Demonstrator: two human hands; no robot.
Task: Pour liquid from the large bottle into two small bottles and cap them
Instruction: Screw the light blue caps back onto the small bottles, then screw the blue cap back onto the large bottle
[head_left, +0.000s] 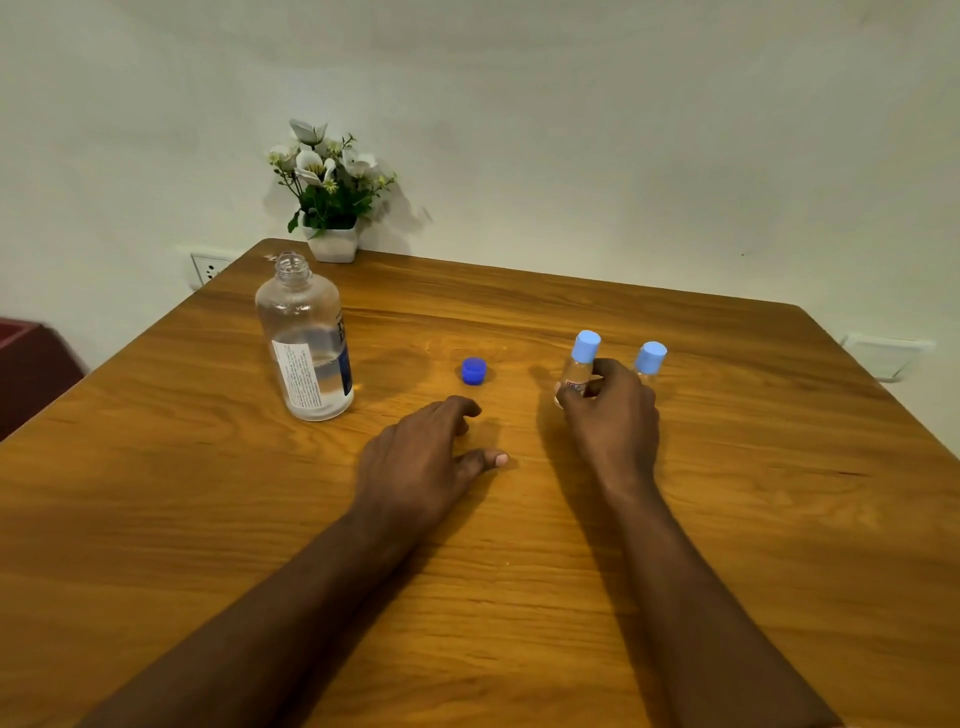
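Right grip (608, 410) pinches the near small bottle (575, 375), capped and upright on the surface (753, 519), the far small bottle (649, 358) capped just beside it, left grip (421, 457) rests loosely spread, holding nothing, near the blue cap (474, 371), and the big bottle (306, 348) stands uncapped at left.

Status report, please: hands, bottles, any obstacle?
Left hand open, holding nothing. Right hand grips one small clear bottle with light blue cap. Large clear bottle upright, uncapped; dark blue round cap loose beside it. No obstacle.
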